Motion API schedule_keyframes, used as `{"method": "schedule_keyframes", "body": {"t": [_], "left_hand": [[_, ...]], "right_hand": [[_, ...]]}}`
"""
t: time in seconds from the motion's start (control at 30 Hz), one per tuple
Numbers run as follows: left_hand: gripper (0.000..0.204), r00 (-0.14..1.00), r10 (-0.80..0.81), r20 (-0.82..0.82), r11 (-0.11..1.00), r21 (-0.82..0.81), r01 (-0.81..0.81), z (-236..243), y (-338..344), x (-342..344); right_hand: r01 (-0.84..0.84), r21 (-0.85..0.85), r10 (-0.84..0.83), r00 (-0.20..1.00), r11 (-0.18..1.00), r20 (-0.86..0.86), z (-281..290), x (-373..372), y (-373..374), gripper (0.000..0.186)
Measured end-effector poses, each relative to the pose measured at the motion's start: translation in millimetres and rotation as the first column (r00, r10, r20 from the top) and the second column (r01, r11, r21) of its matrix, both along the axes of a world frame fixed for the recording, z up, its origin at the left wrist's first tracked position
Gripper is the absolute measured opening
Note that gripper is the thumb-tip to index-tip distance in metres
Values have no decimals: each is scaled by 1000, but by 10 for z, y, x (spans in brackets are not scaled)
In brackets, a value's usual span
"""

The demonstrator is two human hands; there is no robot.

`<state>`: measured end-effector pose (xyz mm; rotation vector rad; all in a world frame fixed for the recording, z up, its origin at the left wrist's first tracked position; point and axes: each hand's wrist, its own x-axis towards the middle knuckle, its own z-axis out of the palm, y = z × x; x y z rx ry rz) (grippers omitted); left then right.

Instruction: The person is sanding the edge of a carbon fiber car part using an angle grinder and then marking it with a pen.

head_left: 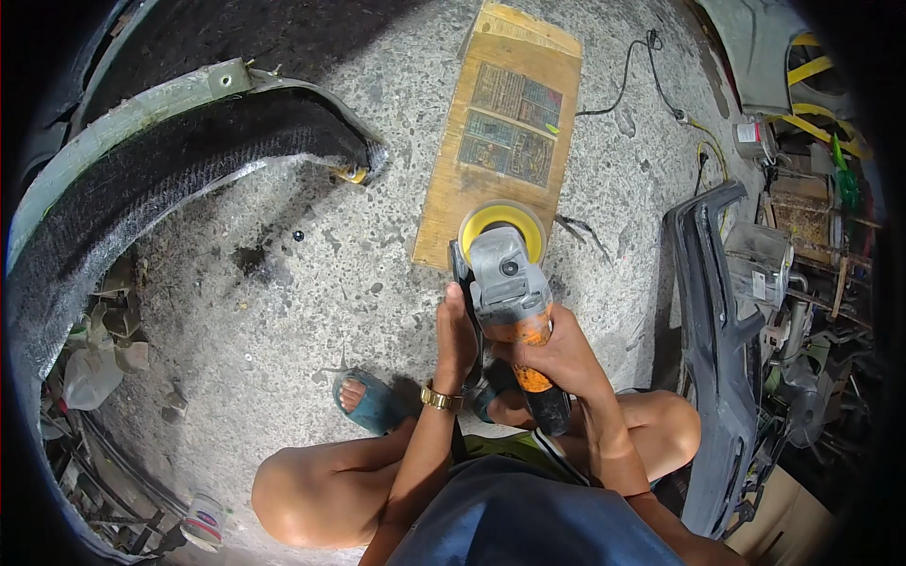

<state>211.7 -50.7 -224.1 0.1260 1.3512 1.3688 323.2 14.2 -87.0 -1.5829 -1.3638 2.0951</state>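
Observation:
My right hand (555, 351) grips the orange-and-black body of a power polisher or sander (506, 275), whose grey head carries a round yellow pad (477, 220). My left hand (456, 335), with a gold watch on the wrist, is closed on a long, narrow dark piece (461, 258) directly left of the tool, its upper end at the pad. Just beyond them lies a wooden board (437, 212) with two printed patches, the pad over its lower end; I cannot tell whether they touch. My hand and the tool partly hide the dark piece.
A curved panel (160, 151) arches along the left above scrap pieces (99, 368) and a can (203, 519). A long grey bumper-like part (708, 349) lies along the right, beside piled metal clutter (802, 377). Cables (661, 71) cross the concrete floor (321, 264); my sandalled foot (368, 406) rests on it.

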Motion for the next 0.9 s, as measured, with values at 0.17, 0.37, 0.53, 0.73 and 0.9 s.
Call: {"method": "schedule_keyframes", "body": {"t": [0.17, 0.37, 0.53, 0.73, 0.9], "left_hand": [[70, 998, 61, 18, 998, 17, -61, -31, 9, 31], [72, 998, -53, -17, 999, 9, 53, -69, -37, -19], [71, 1000, 13, 25, 1000, 26, -13, 58, 22, -16], [71, 991, 65, 119, 997, 29, -69, -28, -9, 10], [71, 991, -40, 130, 997, 66, 31, -31, -29, -41]], "right_hand": [[-3, -14, 4, 997, 1000, 80, 127, -95, 26, 57], [23, 14, -24, 999, 1000, 26, 22, -21, -5, 58], [34, -25, -33, 999, 999, 41, 48, -39, -15, 61], [-58, 35, 53, 991, 998, 122, 87, -102, 2, 64], [-3, -2, 3, 999, 1000, 43, 71, -76, -3, 64]]}}
